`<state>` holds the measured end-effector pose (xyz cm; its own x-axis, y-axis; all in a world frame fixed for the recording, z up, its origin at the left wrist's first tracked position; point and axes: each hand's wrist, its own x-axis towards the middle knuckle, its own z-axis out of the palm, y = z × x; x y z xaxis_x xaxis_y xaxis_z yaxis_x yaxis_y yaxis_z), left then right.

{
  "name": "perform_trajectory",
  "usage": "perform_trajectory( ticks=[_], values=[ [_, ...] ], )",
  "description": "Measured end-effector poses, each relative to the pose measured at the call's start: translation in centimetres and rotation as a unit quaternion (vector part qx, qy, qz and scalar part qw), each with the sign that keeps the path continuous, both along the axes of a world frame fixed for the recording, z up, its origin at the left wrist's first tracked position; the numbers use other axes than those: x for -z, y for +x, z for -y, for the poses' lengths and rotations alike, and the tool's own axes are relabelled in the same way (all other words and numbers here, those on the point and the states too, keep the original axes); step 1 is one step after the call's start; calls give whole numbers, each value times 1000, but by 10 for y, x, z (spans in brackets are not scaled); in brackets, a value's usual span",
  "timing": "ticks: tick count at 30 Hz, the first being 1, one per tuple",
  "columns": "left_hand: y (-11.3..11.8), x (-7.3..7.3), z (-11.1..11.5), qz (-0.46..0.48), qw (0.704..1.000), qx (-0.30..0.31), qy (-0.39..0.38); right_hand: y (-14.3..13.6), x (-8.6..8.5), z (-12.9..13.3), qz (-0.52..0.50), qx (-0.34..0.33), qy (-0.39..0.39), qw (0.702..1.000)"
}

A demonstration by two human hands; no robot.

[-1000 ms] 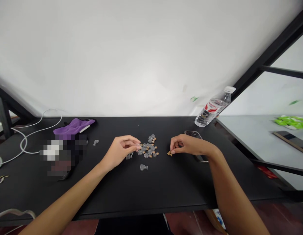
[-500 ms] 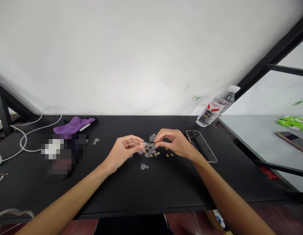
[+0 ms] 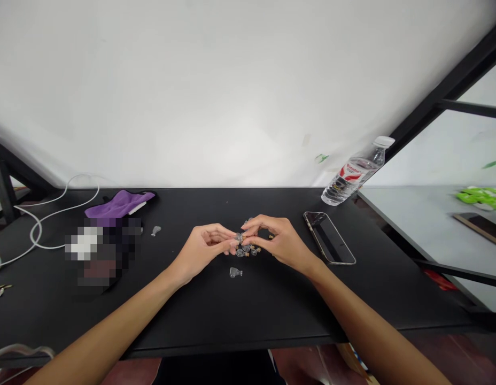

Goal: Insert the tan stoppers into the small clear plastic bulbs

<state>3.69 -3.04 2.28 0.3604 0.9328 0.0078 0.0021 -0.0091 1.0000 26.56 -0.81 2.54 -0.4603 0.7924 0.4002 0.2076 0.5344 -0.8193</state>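
Between the fingertips of my left hand (image 3: 210, 243) is a tiny clear glass bottle (image 3: 239, 237), its neck pointing right. My right hand (image 3: 272, 235) pinches a small cork (image 3: 243, 238) at the mouth of that bottle, and the two hands nearly touch. Beneath and just behind the fingers lies a pile of small glass bottles (image 3: 247, 249), several with corks in them. Partly hidden by my right hand is a loose cork (image 3: 271, 237). One more glass bottle (image 3: 235, 272) lies on its side nearer to me, and another small bottle (image 3: 156, 230) is off to the left.
On the black table (image 3: 272, 305), a phone (image 3: 329, 238) lies right of my hand. Behind it a water bottle (image 3: 348, 176) stands near the wall. A purple cloth (image 3: 119, 206) and a white cable (image 3: 41, 219) are at left. A black frame (image 3: 436, 101) borders the right side.
My right hand has moved left from the pile to the bottle in my left hand, bringing a cork to its mouth. The left hand has stayed almost in place.
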Motion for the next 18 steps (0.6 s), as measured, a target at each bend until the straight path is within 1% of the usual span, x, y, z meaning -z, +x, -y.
perform_trajectory(
  ticks=[5,11,15,18],
  values=[
    [0,2,-1,4,1000,9,-3,0,-2,1,22,5,7,1000],
    [1,5,0,22,1000,10,-10,-2,0,2,7,-8,-1,1000],
    [1,3,1,40,999,-4,-5,-4,0,1,3,18,3,1000],
    [1,3,1,42,999,-22,-6,-3,-3,1,13,24,17,999]
  ],
)
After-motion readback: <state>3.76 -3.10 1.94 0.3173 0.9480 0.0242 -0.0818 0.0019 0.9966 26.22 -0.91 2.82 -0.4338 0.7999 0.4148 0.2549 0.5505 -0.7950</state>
